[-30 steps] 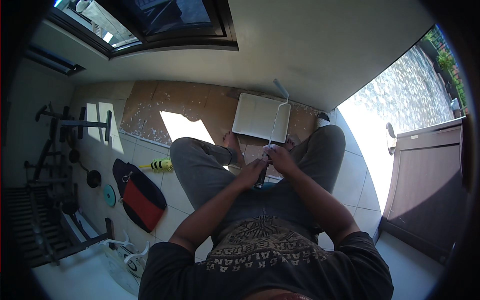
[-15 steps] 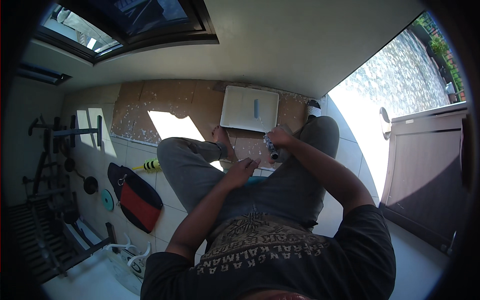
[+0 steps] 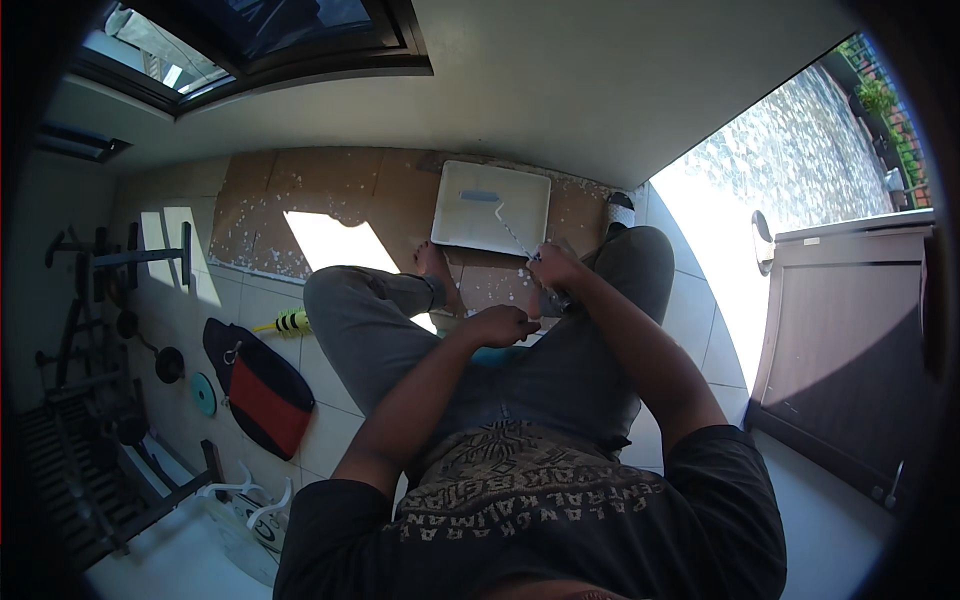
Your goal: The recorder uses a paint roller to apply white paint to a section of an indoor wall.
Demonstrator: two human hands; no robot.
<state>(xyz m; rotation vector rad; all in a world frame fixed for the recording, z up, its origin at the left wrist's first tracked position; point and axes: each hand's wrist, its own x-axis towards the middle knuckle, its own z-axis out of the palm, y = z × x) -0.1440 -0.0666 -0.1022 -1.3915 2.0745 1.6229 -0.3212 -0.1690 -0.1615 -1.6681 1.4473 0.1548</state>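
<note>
My right hand is wrapped round the handle of a paint roller, between my knees. The roller's bent wire frame reaches away to a light blue roller head, which lies crosswise over the far part of a white paint tray. Whether it touches the tray's floor I cannot tell. My left hand is closed near my lap, just left of the handle's lower end. Its curled fingers hide whatever they may hold. The tray sits on paint-spattered brown cardboard, against the wall.
Bare feet stand near the tray. A white, dark-topped object is by my right knee. Left lie a black-and-red bag, a yellow brush and a teal disc, with a black metal rack beyond. A brown cabinet stands right.
The roller head has swung from lengthwise to crosswise and moved left over the tray. My right hand has turned the handle, and my left hand has shifted slightly right and curled inward.
</note>
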